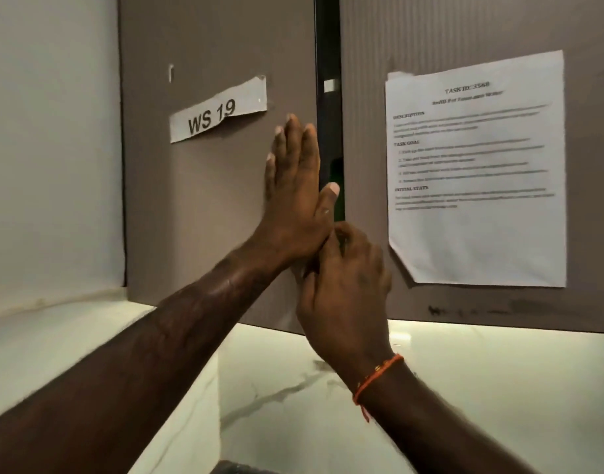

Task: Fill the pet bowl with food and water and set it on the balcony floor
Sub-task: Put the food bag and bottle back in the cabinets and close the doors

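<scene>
No pet bowl, food or water is in view. Two brown upper cabinet doors fill the frame, the left door (208, 206) and the right door (447, 29), with a dark gap (328, 46) between them. My left hand (293, 193) lies flat on the left door beside the gap, fingers straight and pointing up, holding nothing. Just below it, my right hand (345, 289) has its fingers curled into the gap at the doors' inner edges. I cannot tell which door's edge it grips. The cabinet's inside is hidden.
A paper label reading "WS 19" (218, 112) is taped to the left door. A printed task sheet (475, 172) hangs on the right door. White marbled wall (465, 388) runs below the cabinet, and a pale side wall (51, 148) stands at the left.
</scene>
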